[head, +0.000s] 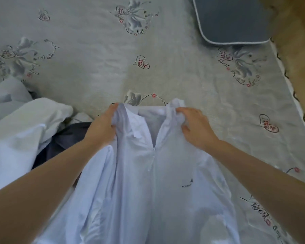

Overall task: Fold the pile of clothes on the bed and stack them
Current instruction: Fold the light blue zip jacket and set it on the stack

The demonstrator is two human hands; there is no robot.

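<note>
Item: pale blue shirt (153,182), buttoned front uppermost, collar away from the wearer of the camera, body trailing toward the near edge of the bed (95,67); a small dark logo is seen on the chest. Left hand (102,127): clenched on the shirt at one shoulder beside the collar, cloth bunched in the fingers. Right hand (195,127): fingers curled round the opposite collar point and shoulder, cloth gathered beneath them. Pile of unfolded clothes (19,134): white and pale garments with a dark one among them, lying on the bed just beside the left forearm, partly touching the shirt's sleeve side. Bedspread: light, printed with hearts and flowers. Grey cushion (232,20): at the far right corner, well apart from the work. No folded stack is visible, so the task is judged to be at an early stage. Step in hand, as judged: the shirt is being spread out flat for folding. For a good result, the shoulders should be drawn apart evenly until the collar lies centred, the placket kept straight down the middle, and the body smoothed toward the hem before any fold is made. The left sleeve should be pulled free of the pile, since a garment caught beneath it would be dragged along. Wrinkles in the lower body are numerous and should be pressed out first.
</note>
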